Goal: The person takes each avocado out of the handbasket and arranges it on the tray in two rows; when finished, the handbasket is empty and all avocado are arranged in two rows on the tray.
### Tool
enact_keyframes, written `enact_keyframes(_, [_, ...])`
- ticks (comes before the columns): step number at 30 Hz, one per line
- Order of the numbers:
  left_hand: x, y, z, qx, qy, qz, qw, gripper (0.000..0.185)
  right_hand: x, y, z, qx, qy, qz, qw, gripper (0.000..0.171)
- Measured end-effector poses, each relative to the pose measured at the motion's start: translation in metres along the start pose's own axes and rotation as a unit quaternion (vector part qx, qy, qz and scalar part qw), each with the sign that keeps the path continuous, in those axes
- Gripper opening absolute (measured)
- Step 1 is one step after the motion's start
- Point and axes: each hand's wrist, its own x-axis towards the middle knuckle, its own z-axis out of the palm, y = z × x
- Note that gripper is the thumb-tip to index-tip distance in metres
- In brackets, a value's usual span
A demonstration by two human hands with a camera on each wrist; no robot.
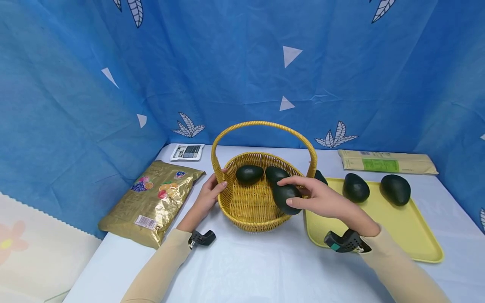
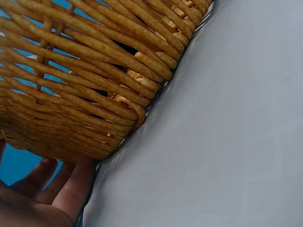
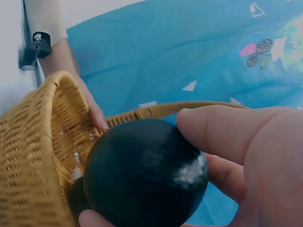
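Note:
A wicker basket (image 1: 257, 226) with a tall arched handle stands on the white table. My left hand (image 1: 209, 194) grips its left side, thumb over the rim; in the left wrist view those fingers (image 2: 75, 189) press against the woven wall. My right hand (image 1: 320, 198) pinches a dark avocado (image 1: 285, 198) between thumb and fingers, over the basket's right rim. The same avocado (image 3: 147, 172) fills the middle of the right wrist view. Inside the basket lie one avocado (image 1: 249, 174) at the left and another avocado (image 1: 275, 173), partly covered by the held one.
Right of the basket is a yellow tray (image 1: 398, 235) bearing an avocado (image 1: 356, 188), another avocado (image 1: 395, 190) and a third, mostly hidden one (image 1: 320, 177). A long beige packet (image 1: 388, 162) lies behind it. At left are a gold bag (image 1: 151, 202) and a small white packet (image 1: 187, 152).

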Motion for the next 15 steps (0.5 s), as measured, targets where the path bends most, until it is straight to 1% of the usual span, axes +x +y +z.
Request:
enact_keyframes(4, [0.001, 0.0, 0.0, -0.002, -0.004, 0.001, 1.0, 0.054, -0.017, 0.001, -0.011, 0.019, 0.005, -0.002, 1.0, 0.044])
enact_keyframes(11, [0.0, 0.001, 0.0, -0.002, -0.001, -0.002, 1.0, 0.053, -0.042, 0.006, -0.021, -0.004, 0.029, -0.008, 1.0, 0.043])
enact_keyframes(15, [0.0, 0.0, 0.0, -0.005, -0.001, 0.0, 1.0, 0.054, -0.055, 0.015, -0.023, -0.014, 0.045, 0.005, 0.999, 0.044])
